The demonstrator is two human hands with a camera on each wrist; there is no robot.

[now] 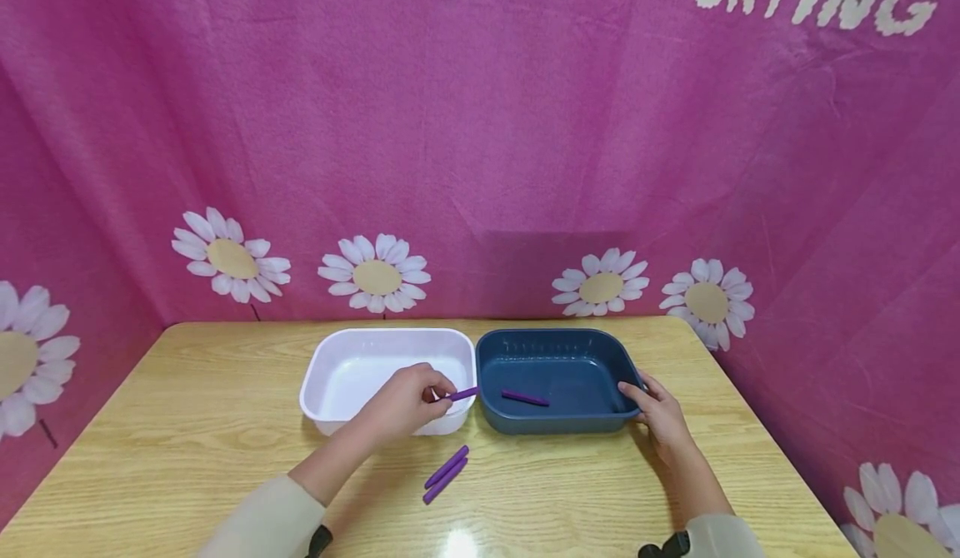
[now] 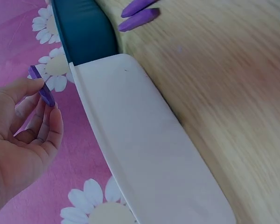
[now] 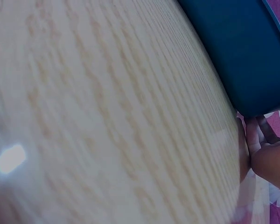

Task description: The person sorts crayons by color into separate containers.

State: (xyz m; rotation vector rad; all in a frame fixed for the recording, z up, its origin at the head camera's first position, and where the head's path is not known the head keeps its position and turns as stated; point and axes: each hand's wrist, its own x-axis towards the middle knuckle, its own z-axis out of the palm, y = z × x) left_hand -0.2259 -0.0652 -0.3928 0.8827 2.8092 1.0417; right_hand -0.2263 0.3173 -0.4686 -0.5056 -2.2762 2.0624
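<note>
My left hand (image 1: 408,400) pinches a purple stick (image 1: 462,393), shaped like a crayon or slim pen, over the right side of the white tub (image 1: 318,412). In the left wrist view the purple stick (image 2: 42,86) sits between thumb and fingertips, above the tub's rim. A similar purple stick (image 1: 525,397) lies inside the dark blue tub (image 1: 558,425), which stands against the white one. My right hand (image 1: 663,412) grips the blue tub's right end, thumb over the rim and fingers outside. Two more purple sticks (image 1: 446,475) lie side by side on the table before the tubs.
Both tubs stand toward the back of a wooden table (image 1: 570,500). A pink curtain (image 1: 450,125) printed with daisies hangs behind it and along both sides. A bright light reflection shows near the table's front.
</note>
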